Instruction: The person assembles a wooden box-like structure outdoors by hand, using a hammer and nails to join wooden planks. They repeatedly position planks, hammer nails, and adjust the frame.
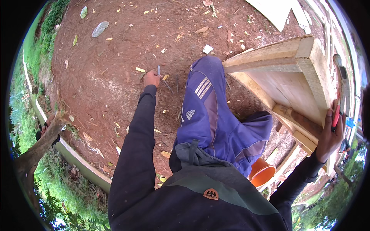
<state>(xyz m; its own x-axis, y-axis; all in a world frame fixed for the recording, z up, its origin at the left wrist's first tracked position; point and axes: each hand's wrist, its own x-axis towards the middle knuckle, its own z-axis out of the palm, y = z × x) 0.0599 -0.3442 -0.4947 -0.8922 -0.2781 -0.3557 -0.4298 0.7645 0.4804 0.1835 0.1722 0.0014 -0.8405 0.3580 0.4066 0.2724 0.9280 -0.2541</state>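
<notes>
My left hand (152, 79) is low over the red soil, its fingers closed on a short grey nail (158, 70) that sticks up past the fingertips. Just right of it, more long nails (168, 86) lie on the ground. On the right, my right hand (332, 134) is wrapped round the red and black handle of a hammer (337, 112). The hammer's head points away from me, beside a wooden frame (315, 73) with a flat panel inside it. That frame stands tilted against my bent knee, and my right hand is at its near right edge.
An orange bucket (263, 172) stands behind my leg, next to wooden pieces. A pale board (271, 11) lies at the far right. Dry leaves and scraps dot the soil. A tree trunk (36, 148) and a low concrete edge (83, 165) run along the left.
</notes>
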